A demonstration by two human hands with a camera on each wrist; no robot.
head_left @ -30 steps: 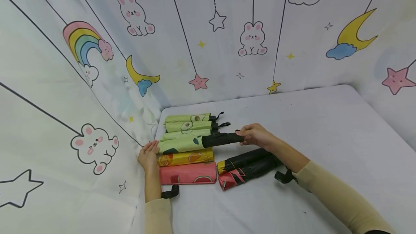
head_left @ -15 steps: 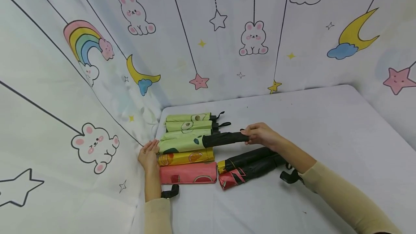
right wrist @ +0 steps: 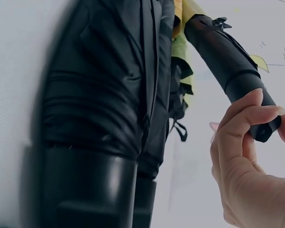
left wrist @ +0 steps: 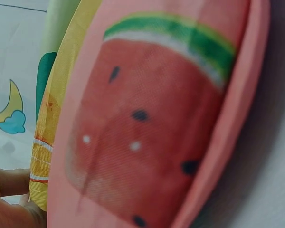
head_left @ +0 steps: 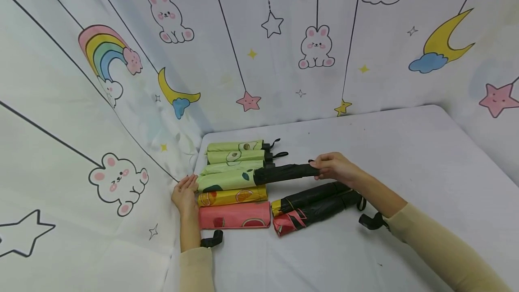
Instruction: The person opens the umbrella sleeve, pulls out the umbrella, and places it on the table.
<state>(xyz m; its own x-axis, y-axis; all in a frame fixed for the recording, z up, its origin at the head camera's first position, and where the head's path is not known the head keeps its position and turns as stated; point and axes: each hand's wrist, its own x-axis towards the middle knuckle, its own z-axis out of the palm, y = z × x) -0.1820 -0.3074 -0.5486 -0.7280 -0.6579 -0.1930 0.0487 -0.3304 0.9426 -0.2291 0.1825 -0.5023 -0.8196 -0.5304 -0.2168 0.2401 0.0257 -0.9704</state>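
Note:
In the head view my right hand (head_left: pixel 334 166) pinches the handle end of a black folded umbrella (head_left: pixel 285 174). The umbrella sticks partway out of a light green sleeve (head_left: pixel 227 180) with dark leaf prints. My left hand (head_left: pixel 186 193) holds the sleeve's left end. In the right wrist view, thumb and fingers close round the tip of the black handle (right wrist: pixel 263 129). Just below the green sleeve lies a yellow orange-print sleeve (head_left: pixel 233 196), then a pink watermelon-print sleeve (head_left: pixel 235 216). That pink sleeve fills most of the left wrist view, hiding much of the left hand's grip.
Several light green avocado-print umbrellas (head_left: pixel 235 157) lie in a row behind. Two black folded umbrellas (head_left: pixel 314 206), one yellow-tipped and one pink-tipped, rest side by side under the right forearm. A patterned white curtain (head_left: pixel 284 71) borders the white table (head_left: pixel 389 148).
My right hand has moved to the right, drawing the black umbrella further out of the light green sleeve. The left hand and the sleeve have stayed nearly in place.

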